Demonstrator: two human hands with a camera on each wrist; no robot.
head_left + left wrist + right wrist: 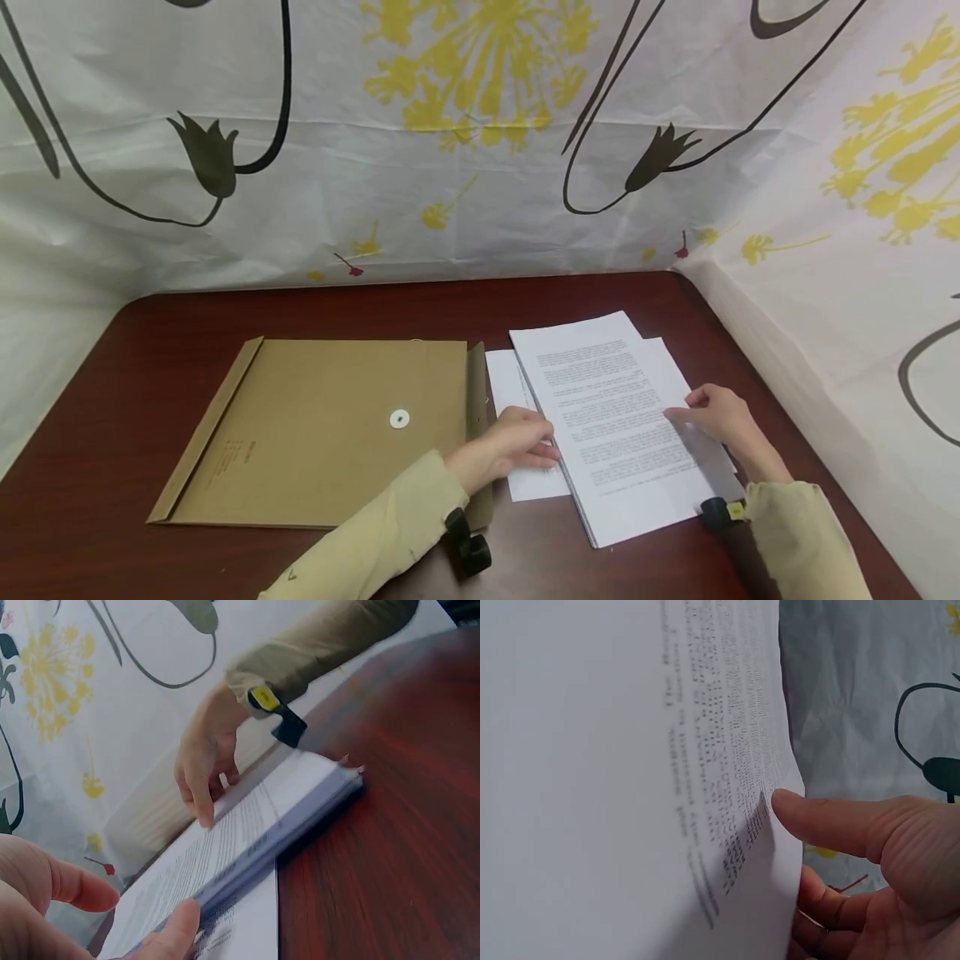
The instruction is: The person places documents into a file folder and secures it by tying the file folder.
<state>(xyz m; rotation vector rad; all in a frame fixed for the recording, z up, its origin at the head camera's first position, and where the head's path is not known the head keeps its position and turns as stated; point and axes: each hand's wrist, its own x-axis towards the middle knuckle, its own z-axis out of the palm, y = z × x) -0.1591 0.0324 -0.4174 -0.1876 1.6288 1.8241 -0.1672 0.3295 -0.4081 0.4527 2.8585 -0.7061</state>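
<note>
A thick stack of printed paper (600, 400) lies tilted on the table, its top page covered in lines of text. My right hand (716, 414) grips the stack's right edge, with the thumb (832, 825) on the top page and the fingers curled behind the edge. At the left edge is my left hand (517, 446), its thumb and finger spread apart and a fingertip (180, 922) right at the sheets' side. Other white sheets (536, 485) lie beneath the stack and stick out to the left.
A brown paper document envelope (322, 425) with a white round button (400, 418) lies flat to the left, its flap (477, 392) beside the loose sheets. The dark red table (82, 467) meets a patterned cloth (465, 208) at the back and sides.
</note>
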